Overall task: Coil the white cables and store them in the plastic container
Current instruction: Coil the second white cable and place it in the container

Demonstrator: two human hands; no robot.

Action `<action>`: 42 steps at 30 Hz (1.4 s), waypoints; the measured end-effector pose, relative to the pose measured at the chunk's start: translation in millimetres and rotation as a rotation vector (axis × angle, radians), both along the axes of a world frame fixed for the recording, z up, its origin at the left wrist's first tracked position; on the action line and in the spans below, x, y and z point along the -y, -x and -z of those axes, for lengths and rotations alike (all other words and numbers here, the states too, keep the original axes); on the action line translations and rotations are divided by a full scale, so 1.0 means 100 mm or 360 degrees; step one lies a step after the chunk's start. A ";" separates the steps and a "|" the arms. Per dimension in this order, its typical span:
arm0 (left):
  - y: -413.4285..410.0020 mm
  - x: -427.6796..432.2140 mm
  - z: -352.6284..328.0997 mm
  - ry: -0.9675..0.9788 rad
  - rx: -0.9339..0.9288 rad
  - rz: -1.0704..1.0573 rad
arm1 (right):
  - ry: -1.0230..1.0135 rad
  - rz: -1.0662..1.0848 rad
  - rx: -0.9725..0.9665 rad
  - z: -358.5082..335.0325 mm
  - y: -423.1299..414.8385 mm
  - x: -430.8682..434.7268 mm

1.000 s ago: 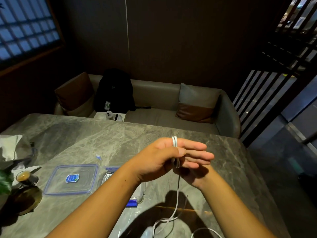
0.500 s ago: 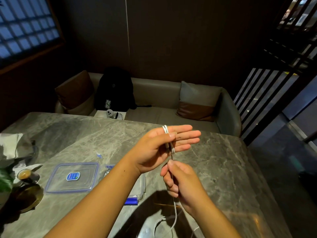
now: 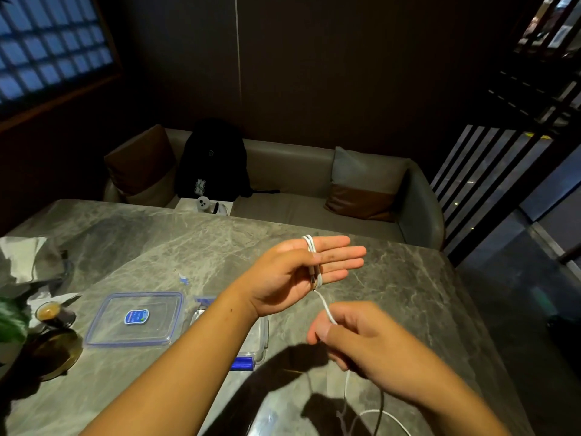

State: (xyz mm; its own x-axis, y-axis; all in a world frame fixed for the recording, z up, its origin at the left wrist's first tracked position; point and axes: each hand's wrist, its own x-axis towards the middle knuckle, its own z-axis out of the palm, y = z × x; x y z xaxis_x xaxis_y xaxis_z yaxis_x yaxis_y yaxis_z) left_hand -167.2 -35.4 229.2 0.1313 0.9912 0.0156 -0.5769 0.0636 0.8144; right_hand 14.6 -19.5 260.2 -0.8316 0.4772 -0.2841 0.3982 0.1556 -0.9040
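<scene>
Above the grey marble table, my left hand is held palm up with its fingers straight. Loops of the white cable are wound round those fingers, and the thumb presses the cable's end against them. The cable runs down and right to my right hand, which pinches it between thumb and forefinger. Below that hand the cable drops to the table and curls near the bottom edge. The clear plastic container with blue clips stands under my left forearm, mostly hidden. Its lid lies to the left.
A small cup of coffee and a gold saucer sit at the table's left edge, with crumpled paper behind them. A sofa with cushions and a black backpack stands beyond the table. The table ends at the right.
My right hand has come out from behind the left hand and moved down and right, drawing the cable taut. My left hand has turned its palm upward.
</scene>
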 end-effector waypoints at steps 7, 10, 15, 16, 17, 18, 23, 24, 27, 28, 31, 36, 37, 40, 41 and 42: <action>0.01 0.05 0.04 0.0017 0.0075 0.0223 | -0.0375 -0.0321 -0.0037 -0.48 -0.20 -0.21; 0.05 0.04 0.07 0.0054 0.0063 0.0161 | -0.0196 -0.0289 -0.0151 -0.59 -0.31 -0.27; 0.08 0.09 0.19 0.0164 0.0155 0.0116 | -0.0224 -0.0196 -0.0401 -0.77 -0.41 -0.33; 0.05 0.10 0.21 0.0172 0.0176 0.0134 | -0.0254 -0.0133 -0.0443 -0.79 -0.41 -0.36; 0.02 0.10 0.21 0.0169 0.0172 0.0159 | -0.0275 -0.0077 -0.0470 -0.78 -0.40 -0.39; 0.00 0.10 0.21 0.0155 0.0149 0.0191 | -0.0289 -0.0031 -0.0486 -0.78 -0.39 -0.42; -0.12 0.07 0.19 0.0085 0.0041 0.0325 | -0.0328 0.0132 -0.0528 -0.82 -0.30 -0.52; -0.14 0.07 0.19 0.0075 0.0026 0.0337 | -0.0380 0.0112 -0.0515 -0.84 -0.27 -0.53; -0.21 0.05 0.20 0.0045 -0.0043 0.0370 | -0.0531 0.0042 -0.0465 -0.88 -0.10 -0.56; -0.23 0.05 0.20 0.0017 -0.0076 0.0386 | -0.0574 0.0024 -0.0449 -0.89 -0.04 -0.56; -0.29 0.05 0.17 -0.0055 -0.0098 0.0420 | -0.0702 -0.0050 -0.0387 -0.91 0.15 -0.54; -0.32 0.09 0.13 -0.0051 -0.0033 0.0388 | -0.0910 -0.0071 -0.0324 -0.90 0.32 -0.58; -0.30 0.10 0.12 -0.0033 -0.0019 0.0375 | -0.0901 -0.0056 -0.0336 -0.91 0.32 -0.60; -0.26 0.15 0.09 0.0000 0.0034 0.0353 | -0.0878 -0.0009 -0.0340 -0.92 0.29 -0.70; -0.25 0.16 0.08 0.0010 0.0034 0.0348 | -0.0874 -0.0007 -0.0341 -0.91 0.28 -0.73; -0.25 0.17 0.07 0.0023 0.0008 0.0341 | -0.0870 -0.0012 -0.0342 -0.91 0.28 -0.76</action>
State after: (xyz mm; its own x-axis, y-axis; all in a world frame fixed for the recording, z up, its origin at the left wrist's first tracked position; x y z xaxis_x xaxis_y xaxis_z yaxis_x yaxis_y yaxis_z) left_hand -141.9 -52.2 221.9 0.3389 0.9408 0.0027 -0.5530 0.1969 0.8096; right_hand -13.1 56.9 351.0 -0.8472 0.5010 0.1767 0.2122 0.6240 -0.7521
